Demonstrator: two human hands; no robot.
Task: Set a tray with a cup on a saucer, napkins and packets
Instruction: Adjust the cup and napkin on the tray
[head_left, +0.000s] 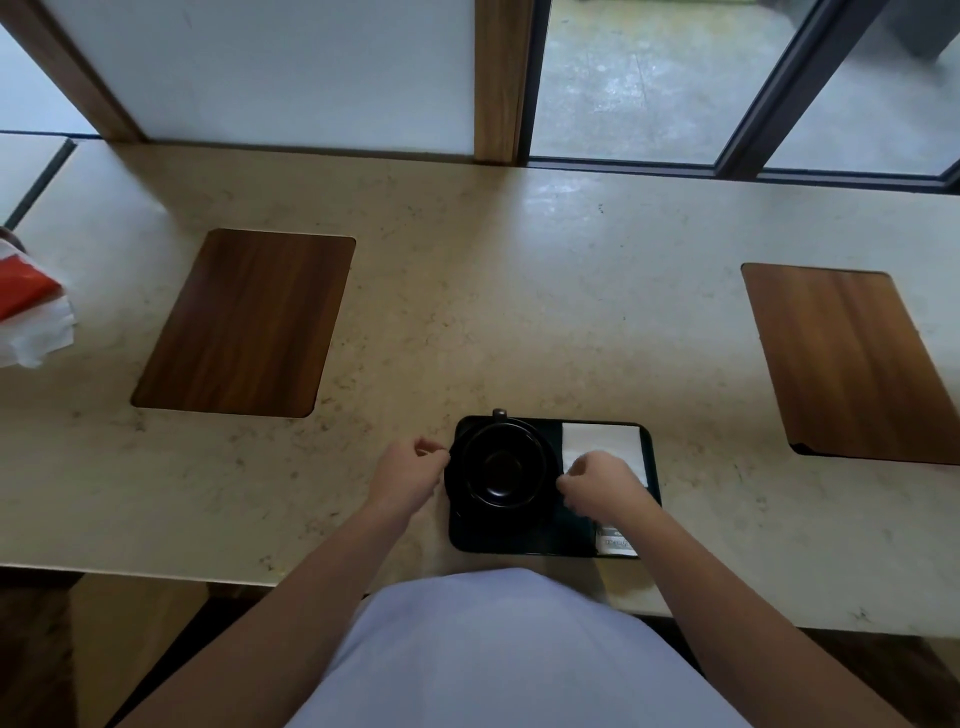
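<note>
A black tray lies near the counter's front edge. On its left half a black cup stands on a black saucer, handle pointing away from me. A white napkin lies on the tray's far right part, and packets show at its near right corner. My left hand is at the saucer's left rim, fingers curled; whether it grips the rim is unclear. My right hand hovers over the napkin's near edge with fingers curled, hiding what is beneath it.
Two wooden insets sit in the pale stone counter, one at the left and one at the right. A red and white pack of napkins lies at the far left edge. Window frames run behind the counter.
</note>
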